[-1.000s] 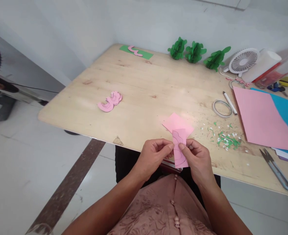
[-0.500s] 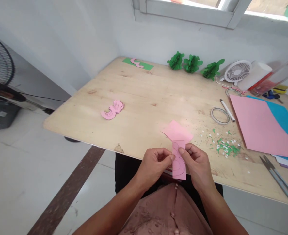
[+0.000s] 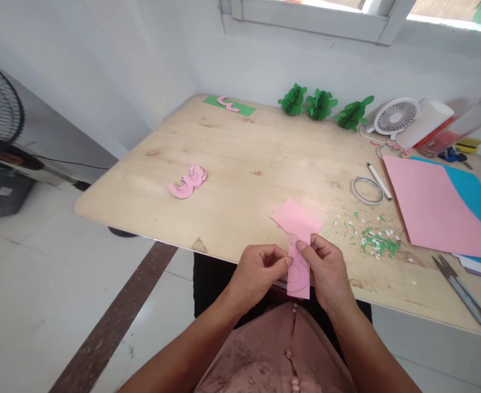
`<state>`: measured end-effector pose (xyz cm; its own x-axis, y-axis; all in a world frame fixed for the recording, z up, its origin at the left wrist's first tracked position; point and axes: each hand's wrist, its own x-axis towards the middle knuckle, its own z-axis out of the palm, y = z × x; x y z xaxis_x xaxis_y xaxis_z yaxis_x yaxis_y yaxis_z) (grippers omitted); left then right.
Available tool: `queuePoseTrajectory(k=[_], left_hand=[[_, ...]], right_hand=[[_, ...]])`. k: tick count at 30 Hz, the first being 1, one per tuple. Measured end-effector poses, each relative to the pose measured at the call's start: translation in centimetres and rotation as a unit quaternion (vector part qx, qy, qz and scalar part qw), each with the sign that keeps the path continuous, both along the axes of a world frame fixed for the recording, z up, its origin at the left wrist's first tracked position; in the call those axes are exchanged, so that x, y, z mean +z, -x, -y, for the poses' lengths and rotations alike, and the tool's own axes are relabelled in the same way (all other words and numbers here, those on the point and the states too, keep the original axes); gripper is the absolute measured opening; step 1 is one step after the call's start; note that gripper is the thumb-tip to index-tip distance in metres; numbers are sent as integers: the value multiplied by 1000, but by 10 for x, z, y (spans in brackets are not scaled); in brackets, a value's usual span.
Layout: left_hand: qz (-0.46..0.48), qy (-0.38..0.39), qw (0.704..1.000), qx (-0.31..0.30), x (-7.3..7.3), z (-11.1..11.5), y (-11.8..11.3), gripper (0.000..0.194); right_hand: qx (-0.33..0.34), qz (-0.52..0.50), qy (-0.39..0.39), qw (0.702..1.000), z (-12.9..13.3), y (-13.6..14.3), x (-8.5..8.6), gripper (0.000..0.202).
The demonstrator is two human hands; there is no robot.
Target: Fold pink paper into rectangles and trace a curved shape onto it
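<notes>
Between my hands, at the table's front edge, is a narrow pink paper strip (image 3: 298, 281) with curved pencil lines on it. My left hand (image 3: 260, 273) pinches its left edge between thumb and index finger. On the other side, my right hand (image 3: 326, 267) grips the upper right edge, thumb on the front and fingers behind. Just beyond the strip lies a pink paper piece (image 3: 292, 214) on the wooden table (image 3: 232, 207). Further left rests a small stack of curved pink cut-outs (image 3: 187, 184).
Snips (image 3: 463, 292) lie at the right near green and white scraps (image 3: 379, 243). A tape roll (image 3: 367, 191), a white marker (image 3: 379, 181) and pink sheets (image 3: 445, 207) are behind them. Green paper trees (image 3: 320, 105) and a small fan (image 3: 396, 117) stand along the wall.
Both hands keep hold of the pink strip in nearly the same place. My right thumb has shifted slightly up and left on it, and the view has tilted a little.
</notes>
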<state>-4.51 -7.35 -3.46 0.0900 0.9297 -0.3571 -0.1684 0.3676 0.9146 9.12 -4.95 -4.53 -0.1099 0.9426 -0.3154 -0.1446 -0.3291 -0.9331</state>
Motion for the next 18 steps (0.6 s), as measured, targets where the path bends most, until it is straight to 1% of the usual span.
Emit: queuePoseTrajectory(k=[3, 6, 10, 18], left_hand=[[-1, 3, 999, 32, 2, -6, 5, 19], [-9, -16, 997, 70, 3, -13, 9, 17], [-1, -32, 995, 99, 5, -19, 11, 16], [9, -41, 993, 109, 8, -23, 9, 16]], right_hand=[[26, 12, -25, 999, 0, 0, 2, 26], [52, 32, -54, 997, 3, -1, 4, 20], [90, 40, -42, 994, 8, -2, 5, 22], [84, 64, -29, 994, 11, -3, 3, 22]])
